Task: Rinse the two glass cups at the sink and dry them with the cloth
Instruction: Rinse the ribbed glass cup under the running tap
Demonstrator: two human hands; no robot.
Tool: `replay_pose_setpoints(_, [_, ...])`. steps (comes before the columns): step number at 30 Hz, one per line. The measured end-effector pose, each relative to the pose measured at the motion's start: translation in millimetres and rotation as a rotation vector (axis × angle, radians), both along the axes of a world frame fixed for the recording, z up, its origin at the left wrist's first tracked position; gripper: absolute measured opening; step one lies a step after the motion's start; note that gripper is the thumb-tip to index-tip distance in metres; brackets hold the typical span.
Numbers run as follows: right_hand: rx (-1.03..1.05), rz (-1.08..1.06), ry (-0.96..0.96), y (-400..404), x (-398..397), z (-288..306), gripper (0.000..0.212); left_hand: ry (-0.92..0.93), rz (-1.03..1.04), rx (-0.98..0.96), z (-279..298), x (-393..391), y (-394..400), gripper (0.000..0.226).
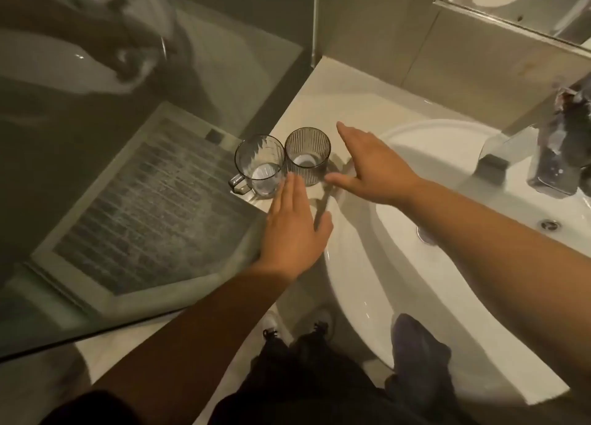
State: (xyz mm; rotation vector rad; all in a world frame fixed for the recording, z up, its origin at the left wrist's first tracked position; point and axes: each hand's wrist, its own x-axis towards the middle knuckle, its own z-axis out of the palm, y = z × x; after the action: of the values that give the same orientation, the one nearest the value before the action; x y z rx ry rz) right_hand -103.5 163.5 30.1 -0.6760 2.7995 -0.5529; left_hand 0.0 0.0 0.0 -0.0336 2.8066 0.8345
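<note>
Smoky ribbed glass marks the two cups at the middle of the frame, standing upright and touching on the pale counter just left of the basin: a handled cup on the left and a straight tumbler on the right. The handled cup's near wall is partly covered by fingertips, and its rim blurs against the glass shower screen behind it. At the right edge the tap is smeared and cut off, so I can't make out its shape, and the dark bottle-like thing beside it may be a soap dispenser. A greyish cloth lies draped over the sink's front rim at the lower right, its lower end lost in shadow. The left hand stretches flat, fingers together, tips reaching the base of the cups, holding nothing. The right hand hovers palm down, fingers spread wide, thumb near the tumbler, also empty. The white sink is smooth, glossy and round.
</note>
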Motion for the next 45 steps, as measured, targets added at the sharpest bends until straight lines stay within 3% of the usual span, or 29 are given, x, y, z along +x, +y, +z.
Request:
replay_pose_setpoints(5, [-0.033, 0.014, -0.143, -6, -37, -4, 0.102, -0.078, 0.15, 0.142, -7, -17, 8, 0.081])
replay_pose_setpoints(10, [-0.049, 0.034, -0.223, -10, -50, -11, 0.099, -0.116, 0.247, 0.27, -11, -21, 17, 0.081])
replay_pose_setpoints(17, [-0.108, 0.038, -0.232, -9, -56, -22, 0.077, -0.13, 0.314, 0.361, -13, -33, 22, 0.078])
replay_pose_setpoints(23, [-0.157, -0.021, -0.218, -8, -51, -22, 0.076, -0.135, 0.331, 0.416, -12, -34, 23, 0.071])
replay_pose_setpoints(27, [-0.305, -0.082, -0.238, -8, -44, -10, 0.076, -0.088, 0.338, 0.434, -5, -32, 21, 0.069])
replay_pose_setpoints(39, [-0.641, -0.358, -0.206, 26, 34, 35, 0.069, 0.14, 0.194, 0.57, 34, -18, 24, 0.063])
replay_pose_setpoints(42, [-0.66, -0.445, -0.222, 37, 67, 31, 0.07, 0.129, 0.088, 0.533, 32, -10, 26, 0.059])
replay_pose_setpoints(45, [-0.641, -0.566, -0.237, 47, 100, 29, 0.07, 0.045, -0.039, 0.495, 26, 3, 33, 0.071])
